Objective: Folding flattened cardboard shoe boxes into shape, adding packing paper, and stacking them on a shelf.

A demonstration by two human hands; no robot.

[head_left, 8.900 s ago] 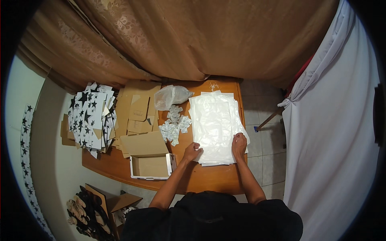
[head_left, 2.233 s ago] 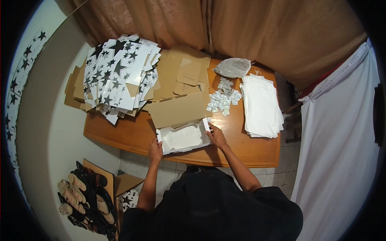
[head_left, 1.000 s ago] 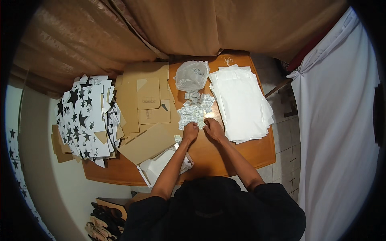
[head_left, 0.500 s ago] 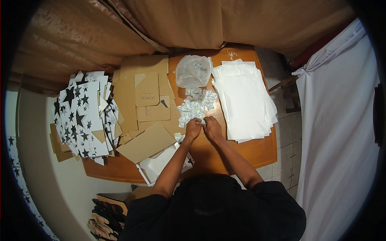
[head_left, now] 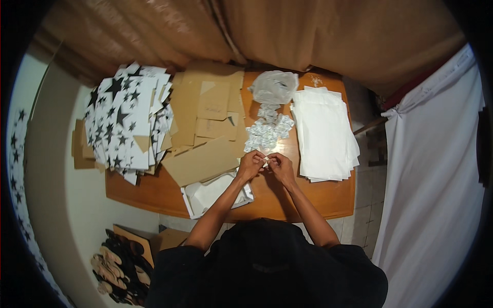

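Note:
Between my two hands is a small white sachet, pinched by the fingertips from both sides. My left hand has its fingers closed on the sachet's left side. On the other side, my right hand is likewise closed on it. Just beyond the hands lies a loose pile of small whitish printed sachets. A clear plastic bag rests behind that pile, crumpled, with something darker showing through it. The print on the sachets is too small to make out.
Right of the pile is a stack of white paper sheets. To the left lie flat brown cardboard pieces and a heap of white star-patterned card. An open white box sits by my left forearm, near the wooden table's front edge.
My view has shifted, so the table's contents appear farther right. My hands have drawn back slightly from the pile's near edge, and the sachet between their fingertips now shows more clearly.

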